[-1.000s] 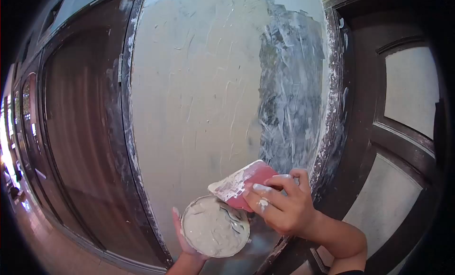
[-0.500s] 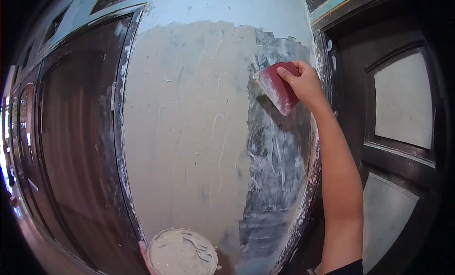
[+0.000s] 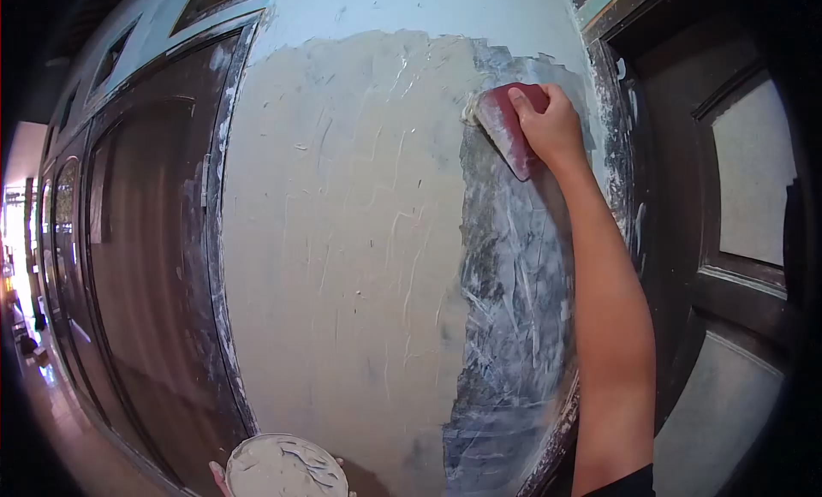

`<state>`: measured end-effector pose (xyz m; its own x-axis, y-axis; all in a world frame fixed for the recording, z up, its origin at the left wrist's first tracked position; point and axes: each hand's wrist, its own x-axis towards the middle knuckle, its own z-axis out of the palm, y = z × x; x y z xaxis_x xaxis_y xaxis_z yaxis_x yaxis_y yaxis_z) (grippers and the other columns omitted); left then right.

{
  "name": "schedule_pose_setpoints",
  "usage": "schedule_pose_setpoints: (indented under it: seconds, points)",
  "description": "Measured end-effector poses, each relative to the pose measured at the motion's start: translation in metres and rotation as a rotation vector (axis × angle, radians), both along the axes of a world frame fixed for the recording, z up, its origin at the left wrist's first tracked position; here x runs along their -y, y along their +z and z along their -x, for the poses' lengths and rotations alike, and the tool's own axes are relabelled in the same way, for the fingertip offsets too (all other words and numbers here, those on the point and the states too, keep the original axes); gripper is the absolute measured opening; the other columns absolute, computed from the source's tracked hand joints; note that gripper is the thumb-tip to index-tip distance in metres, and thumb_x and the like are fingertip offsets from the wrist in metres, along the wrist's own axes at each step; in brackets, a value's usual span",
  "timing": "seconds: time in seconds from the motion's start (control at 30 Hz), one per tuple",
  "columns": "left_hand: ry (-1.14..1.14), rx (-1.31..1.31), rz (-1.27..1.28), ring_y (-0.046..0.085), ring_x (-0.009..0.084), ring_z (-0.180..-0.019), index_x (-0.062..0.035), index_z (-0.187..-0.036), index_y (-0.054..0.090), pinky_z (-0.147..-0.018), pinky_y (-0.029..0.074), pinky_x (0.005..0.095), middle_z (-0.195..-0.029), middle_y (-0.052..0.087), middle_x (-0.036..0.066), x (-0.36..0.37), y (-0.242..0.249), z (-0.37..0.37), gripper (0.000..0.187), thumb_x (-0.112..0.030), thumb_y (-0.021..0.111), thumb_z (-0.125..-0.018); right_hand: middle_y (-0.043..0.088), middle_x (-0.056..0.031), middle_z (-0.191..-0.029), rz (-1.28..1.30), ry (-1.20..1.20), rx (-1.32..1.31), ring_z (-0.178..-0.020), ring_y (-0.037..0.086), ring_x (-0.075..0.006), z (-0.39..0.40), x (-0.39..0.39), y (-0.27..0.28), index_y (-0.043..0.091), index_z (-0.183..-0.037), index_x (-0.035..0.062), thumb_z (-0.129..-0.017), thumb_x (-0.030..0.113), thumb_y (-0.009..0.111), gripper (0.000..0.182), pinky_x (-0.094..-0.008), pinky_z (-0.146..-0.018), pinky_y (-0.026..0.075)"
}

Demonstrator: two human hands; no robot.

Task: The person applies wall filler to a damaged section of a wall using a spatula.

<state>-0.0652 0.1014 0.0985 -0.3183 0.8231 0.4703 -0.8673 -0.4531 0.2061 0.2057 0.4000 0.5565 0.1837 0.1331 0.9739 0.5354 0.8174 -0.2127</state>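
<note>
My right hand (image 3: 552, 124) grips a dark red putty spreader (image 3: 509, 124) with its thumb on the near face. Pale putty smears the spreader's face, and its upper left corner meets the wall at the edge of the coated area. Below at the left, my left hand (image 3: 219, 477) holds a round tub of putty (image 3: 287, 471) from the side; only some fingertips show at its rim. Beige putty (image 3: 342, 206) covers most of the wall panel, with ridges in it. A grey, scraped strip (image 3: 514, 274) runs down the panel's right side.
A dark brown door (image 3: 145, 240) stands left of the panel, its frame flecked with white. On the right is another dark door (image 3: 711, 279) with pale panes. Light blue wall (image 3: 428, 5) shows above the putty.
My right hand has moved the spreader slightly up, bringing its corner to the wall. The tub in my left hand sits lower and further left in view. The camera view has shifted a little.
</note>
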Motion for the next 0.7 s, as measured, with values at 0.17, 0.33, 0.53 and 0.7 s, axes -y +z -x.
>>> schedule_pose_setpoints:
  seconds: [0.17,0.33,0.53,0.7]
  points:
    - [0.000,-0.007,-0.101,0.035,0.0549,-0.142,-0.0137,-0.156,0.039,-0.101,0.027,0.0886,-0.160,0.038,0.021,-0.008,0.003,-0.006,0.100,-0.084,0.044,-0.085,0.070,-0.0249,-0.120,-0.056,-0.201,0.087,-0.115,0.066,-0.0403,0.005,0.005,0.005,0.060,-0.130,0.0016,-0.091,0.052,0.068,0.065,-0.0519,-0.104,0.043]
    - [0.121,0.021,0.028,0.036,0.0547,-0.141,-0.0143,-0.156,0.039,-0.100,0.027,0.0887,-0.160,0.037,0.021,-0.007,0.003,-0.008,0.100,-0.085,0.043,-0.085,0.070,-0.0250,-0.119,-0.076,-0.079,0.022,-0.114,0.066,-0.0410,0.004,0.010,0.004,0.061,-0.128,0.0021,-0.090,0.055,0.067,0.065,-0.0540,-0.106,0.039]
    - [0.147,-0.025,-0.041,0.036,0.0541,-0.141,-0.0142,-0.156,0.038,-0.100,0.028,0.0888,-0.161,0.036,0.021,-0.010,0.002,-0.013,0.101,-0.086,0.042,-0.085,0.071,-0.0241,-0.116,-0.091,-0.150,-0.100,-0.112,0.066,-0.0428,-0.004,-0.010,0.032,0.062,-0.125,0.0024,-0.091,0.056,0.065,0.064,-0.0534,-0.105,0.040]
    - [0.122,0.010,-0.058,0.036,0.0535,-0.142,-0.0147,-0.157,0.038,-0.100,0.028,0.0886,-0.161,0.036,0.020,-0.019,-0.005,-0.014,0.101,-0.085,0.043,-0.085,0.072,-0.0250,-0.111,-0.189,-0.182,0.140,-0.109,0.067,-0.0437,0.017,0.010,0.000,0.061,-0.121,-0.0001,-0.091,0.058,0.063,0.066,-0.0530,-0.104,0.040]
